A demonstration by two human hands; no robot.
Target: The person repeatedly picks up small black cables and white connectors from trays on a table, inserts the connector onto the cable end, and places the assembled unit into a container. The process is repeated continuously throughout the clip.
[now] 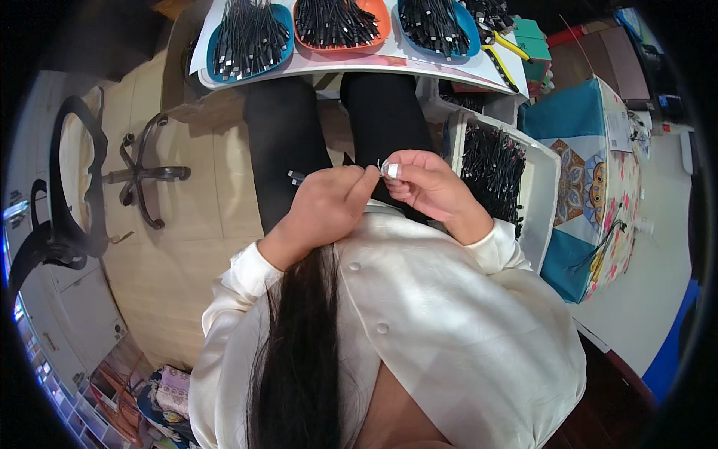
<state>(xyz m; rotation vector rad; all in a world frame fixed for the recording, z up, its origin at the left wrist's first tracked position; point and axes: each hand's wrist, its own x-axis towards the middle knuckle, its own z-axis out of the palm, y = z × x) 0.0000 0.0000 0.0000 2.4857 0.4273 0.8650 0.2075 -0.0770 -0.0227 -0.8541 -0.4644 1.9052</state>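
My left hand [327, 200] is closed over my lap around a short black cable [296, 179], whose plug with a metal end sticks out to the left; the rest of the cable is mostly hidden in the fingers. Fingertip to fingertip with it, my right hand [430, 185] pinches a small white piece [390, 170], too small to make out exactly. A thin dark strand loops up between the two hands.
On the table ahead, a blue tray [281, 60], an orange tray [384, 31] and another blue tray [471, 37] hold black cables. Yellow-handled pliers [499, 66] lie at its right end. Right of my legs, a white bin [540, 202] holds more cables. A wheeled chair base [138, 173] stands left.
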